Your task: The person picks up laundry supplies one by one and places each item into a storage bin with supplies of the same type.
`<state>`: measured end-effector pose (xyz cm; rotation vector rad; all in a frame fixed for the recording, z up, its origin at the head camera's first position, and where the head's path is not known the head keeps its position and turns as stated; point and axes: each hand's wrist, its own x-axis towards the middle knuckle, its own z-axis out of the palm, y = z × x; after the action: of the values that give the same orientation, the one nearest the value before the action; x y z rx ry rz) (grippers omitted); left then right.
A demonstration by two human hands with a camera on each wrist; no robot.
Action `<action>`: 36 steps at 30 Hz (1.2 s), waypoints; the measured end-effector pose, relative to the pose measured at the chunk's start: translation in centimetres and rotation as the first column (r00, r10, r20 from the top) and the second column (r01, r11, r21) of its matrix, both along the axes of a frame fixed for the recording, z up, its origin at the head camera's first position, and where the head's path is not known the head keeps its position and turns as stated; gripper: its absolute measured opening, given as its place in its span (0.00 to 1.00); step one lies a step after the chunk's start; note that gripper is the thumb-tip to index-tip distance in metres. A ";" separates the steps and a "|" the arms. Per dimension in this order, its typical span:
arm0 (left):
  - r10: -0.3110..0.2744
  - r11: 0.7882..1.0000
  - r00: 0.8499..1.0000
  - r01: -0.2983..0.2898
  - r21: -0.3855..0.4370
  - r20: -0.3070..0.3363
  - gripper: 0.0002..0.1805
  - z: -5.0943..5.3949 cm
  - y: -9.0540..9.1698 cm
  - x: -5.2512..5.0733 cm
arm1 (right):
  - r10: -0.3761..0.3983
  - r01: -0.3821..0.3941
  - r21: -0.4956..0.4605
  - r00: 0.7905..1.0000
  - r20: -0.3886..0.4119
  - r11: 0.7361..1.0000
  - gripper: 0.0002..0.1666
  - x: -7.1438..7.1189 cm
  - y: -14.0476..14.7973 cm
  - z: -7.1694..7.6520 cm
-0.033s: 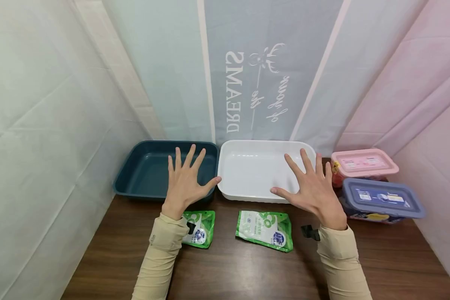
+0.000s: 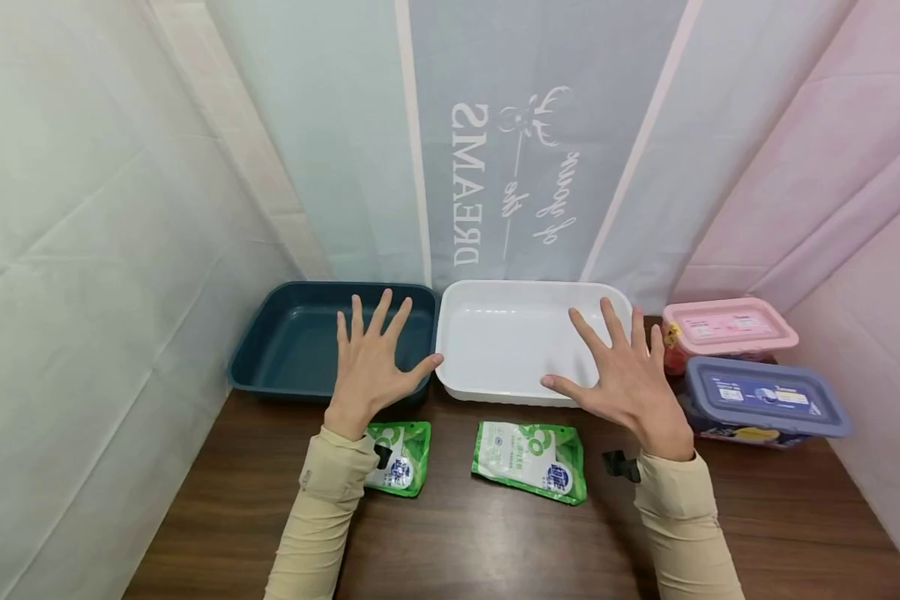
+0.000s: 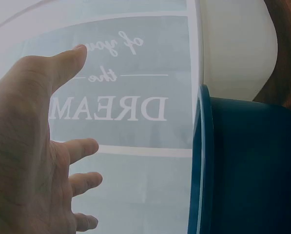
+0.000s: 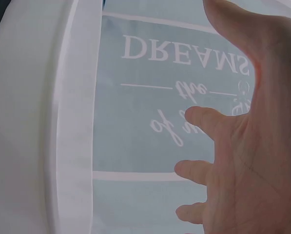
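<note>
My left hand (image 2: pixel 367 367) is spread wide above the right part of a dark teal basin (image 2: pixel 292 333), holding nothing. Fingers spread as well, my right hand (image 2: pixel 626 379) hovers over the right side of a white basin (image 2: pixel 517 350), with nothing in its grasp. In both wrist views the palms are bare. Two green-and-white packets lie in front of the basins: one packet (image 2: pixel 412 462) is partly hidden by the left wrist, while the other packet (image 2: pixel 528 458) lies flat between the forearms.
At the right stand two lidded boxes, one with a pink lid (image 2: pixel 731 325) and, nearer, one with a blue lid (image 2: pixel 768 396). A printed curtain (image 2: pixel 540 192) hangs behind the basins. The brown table (image 2: pixel 450 550) is bordered by pale cloth (image 2: pixel 82 333) on the left.
</note>
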<state>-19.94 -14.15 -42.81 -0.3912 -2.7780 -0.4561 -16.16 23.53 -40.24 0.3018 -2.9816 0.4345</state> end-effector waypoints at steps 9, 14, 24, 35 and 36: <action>-0.008 1.000 1.000 0.008 0.004 -0.011 0.57 0.2 0.2 0.7 | -0.003 0.003 -0.020 0.999 -0.034 1.000 0.63 0.5 0.0 -0.2; -0.029 1.000 1.000 0.029 0.009 0.006 0.56 0.4 1.0 1.3 | 0.004 -0.009 -0.061 0.996 -0.093 0.998 0.61 1.2 -0.1 0.2; -0.170 0.983 0.985 0.172 0.065 -0.032 0.43 0.3 3.2 4.1 | 0.004 -0.037 -0.129 0.968 -0.251 0.991 0.43 4.0 0.3 0.6; -0.320 0.944 0.947 0.317 0.090 0.014 0.27 -1.1 5.5 6.9 | 0.031 -0.050 -0.144 0.991 -0.133 0.988 0.31 6.9 1.0 -2.2; -0.334 0.940 0.942 0.331 0.082 0.025 0.25 -1.4 5.8 7.0 | 0.034 -0.052 -0.150 0.992 -0.120 0.987 0.30 7.1 1.0 -2.7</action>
<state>-12.90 -8.38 -44.17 -0.8490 -2.7249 -0.6509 -9.07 24.51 -42.91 0.3632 -2.8130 0.6243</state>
